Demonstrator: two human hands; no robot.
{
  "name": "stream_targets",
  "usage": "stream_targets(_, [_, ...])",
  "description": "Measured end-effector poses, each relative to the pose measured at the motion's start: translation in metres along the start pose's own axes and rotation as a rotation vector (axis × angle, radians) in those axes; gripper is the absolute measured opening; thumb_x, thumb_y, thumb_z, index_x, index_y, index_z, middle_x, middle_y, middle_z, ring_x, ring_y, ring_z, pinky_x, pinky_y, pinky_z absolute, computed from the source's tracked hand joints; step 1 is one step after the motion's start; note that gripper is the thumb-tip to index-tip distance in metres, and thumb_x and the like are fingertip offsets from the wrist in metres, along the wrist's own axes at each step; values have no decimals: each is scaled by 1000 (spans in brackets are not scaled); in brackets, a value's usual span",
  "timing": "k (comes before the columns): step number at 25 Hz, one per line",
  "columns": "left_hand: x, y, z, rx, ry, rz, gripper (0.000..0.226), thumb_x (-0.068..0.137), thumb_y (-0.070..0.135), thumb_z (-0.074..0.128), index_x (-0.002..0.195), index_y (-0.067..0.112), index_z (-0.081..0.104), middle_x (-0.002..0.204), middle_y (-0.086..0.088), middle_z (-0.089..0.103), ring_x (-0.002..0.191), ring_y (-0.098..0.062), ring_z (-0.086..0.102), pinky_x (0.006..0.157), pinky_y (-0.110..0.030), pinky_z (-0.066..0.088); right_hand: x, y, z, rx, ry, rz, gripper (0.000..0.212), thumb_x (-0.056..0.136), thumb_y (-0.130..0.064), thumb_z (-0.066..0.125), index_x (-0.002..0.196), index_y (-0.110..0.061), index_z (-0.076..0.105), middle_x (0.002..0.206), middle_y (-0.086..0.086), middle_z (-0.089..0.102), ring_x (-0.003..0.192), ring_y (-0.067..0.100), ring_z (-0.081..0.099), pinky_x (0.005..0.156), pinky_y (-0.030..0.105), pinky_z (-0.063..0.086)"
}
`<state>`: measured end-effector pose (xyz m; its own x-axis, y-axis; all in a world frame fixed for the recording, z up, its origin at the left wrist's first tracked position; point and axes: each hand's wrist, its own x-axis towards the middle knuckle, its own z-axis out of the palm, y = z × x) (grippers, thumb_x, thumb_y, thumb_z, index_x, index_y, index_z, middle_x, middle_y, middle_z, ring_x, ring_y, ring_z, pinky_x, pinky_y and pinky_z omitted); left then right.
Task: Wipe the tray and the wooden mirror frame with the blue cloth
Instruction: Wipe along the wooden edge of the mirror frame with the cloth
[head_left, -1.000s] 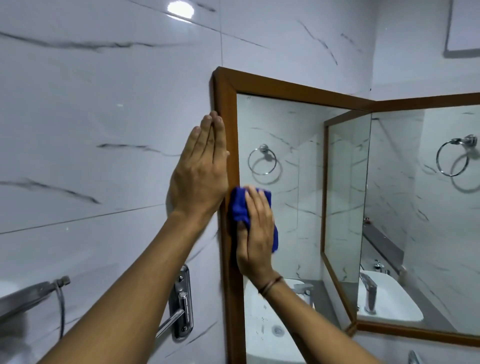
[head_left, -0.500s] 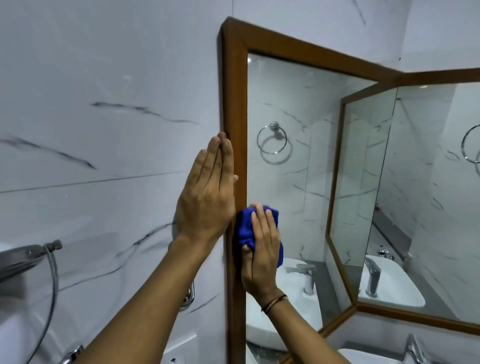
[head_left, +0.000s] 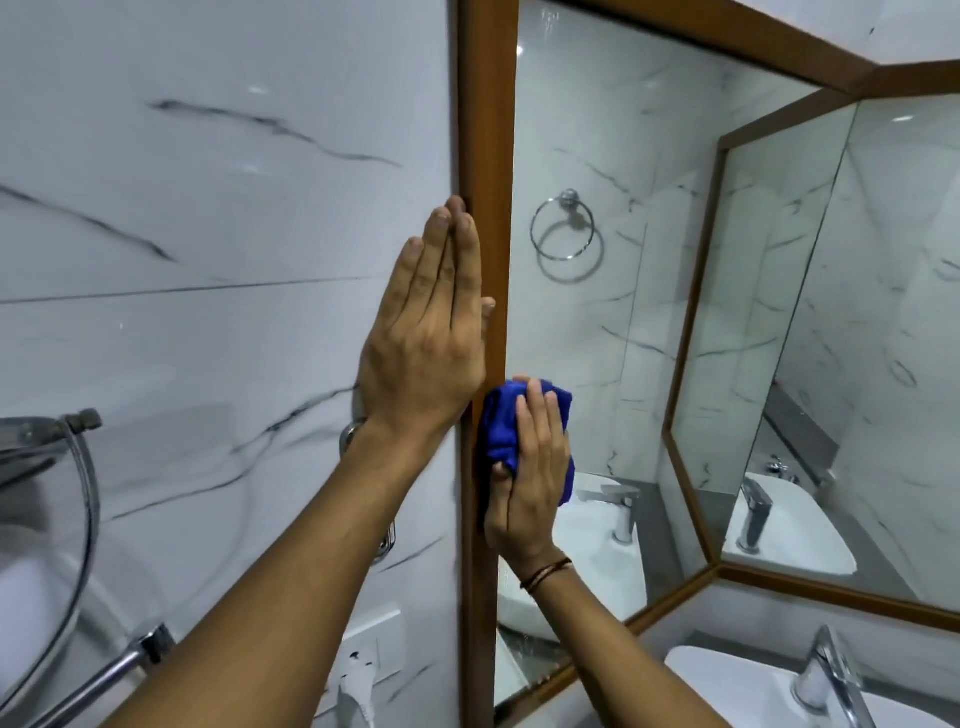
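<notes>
The wooden mirror frame (head_left: 487, 135) runs as a brown vertical strip up the middle of the head view, with mirror glass to its right. My right hand (head_left: 530, 478) presses a bunched blue cloth (head_left: 503, 421) against the frame's inner edge and the glass, low on the strip. My left hand (head_left: 428, 332) lies flat with fingers together on the marble wall, its edge against the frame's outer side, just above the cloth. No tray is in view.
A white sink (head_left: 779, 691) with a chrome tap (head_left: 831, 670) sits at the bottom right. A wall socket with a white plug (head_left: 363, 670) is low on the marble wall. Chrome fittings and a hose (head_left: 78, 467) hang at the left.
The camera view has tilted down and closer, so the frame's top left corner has left the picture. My right hand and the cloth have slid down the frame; my left hand stays flat beside it.
</notes>
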<state>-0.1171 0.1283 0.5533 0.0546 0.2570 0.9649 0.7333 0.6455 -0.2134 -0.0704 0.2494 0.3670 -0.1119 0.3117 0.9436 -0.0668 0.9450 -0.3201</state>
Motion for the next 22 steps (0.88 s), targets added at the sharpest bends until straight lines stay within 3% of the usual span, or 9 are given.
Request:
stream_targets(5, [-6,6,-1,-55,21,-27,56,124,26,29,169,-7,26,179,-24,29,168,-32,28,138,-44,29,-115,3,-34,-43,-261,24,89,101,-17,47,178,-33,4,188,-11,6,175,19,8,125,71,34])
stream_targets(7, [-9,8,3,-29,34,-30,56,124,25,31,169,-8,27,178,-24,30,167,-32,29,138,-44,29,-63,2,-30,-15,-214,-66,79,108,-20,45,178,-28,9,188,-5,11,175,26,12,130,70,32])
stream_targets(9, [-11,9,7,20,52,-28,56,124,25,33,168,-8,27,178,-24,32,167,-32,31,138,-43,27,18,-4,-15,13,-96,-138,63,117,-31,34,177,-21,19,186,2,21,174,33,20,138,58,23])
stream_targets(11, [-11,7,12,19,89,-25,56,124,26,33,168,-7,27,177,-23,34,166,-32,33,138,-42,27,56,-4,-3,6,24,-113,62,118,-40,29,176,-19,24,185,3,24,173,34,24,140,49,18])
stream_targets(13, [-8,8,13,-10,117,-31,55,124,26,33,168,-7,28,177,-23,35,166,-31,34,138,-42,27,11,1,-3,-3,8,-60,62,117,-36,33,177,-21,21,186,2,21,173,33,23,139,51,21])
stream_targets(16, [-18,10,10,-26,91,-34,55,124,25,33,168,-7,29,177,-23,34,166,-31,33,137,-44,31,-126,7,-35,-122,-245,-76,86,104,-24,50,178,-29,6,189,-6,3,176,19,5,128,61,31])
stream_targets(18, [-26,11,9,-11,69,-33,55,124,25,33,168,-7,29,177,-23,34,166,-32,32,137,-44,31,-131,22,-40,-103,-321,-106,89,103,-24,52,178,-28,3,189,-6,1,176,18,1,124,61,31])
stream_targets(20, [-21,8,10,-65,97,-51,55,123,23,34,168,-7,29,177,-23,34,167,-32,32,139,-44,27,-54,19,-28,-44,-234,-116,71,113,-26,43,178,-22,13,188,2,13,176,29,11,136,59,26])
stream_targets(22, [-15,12,13,-60,109,-48,54,122,22,36,167,-8,30,176,-23,36,166,-32,33,139,-43,25,18,20,-14,-12,-34,-69,64,116,-34,32,176,-16,21,186,8,22,174,36,17,140,53,19])
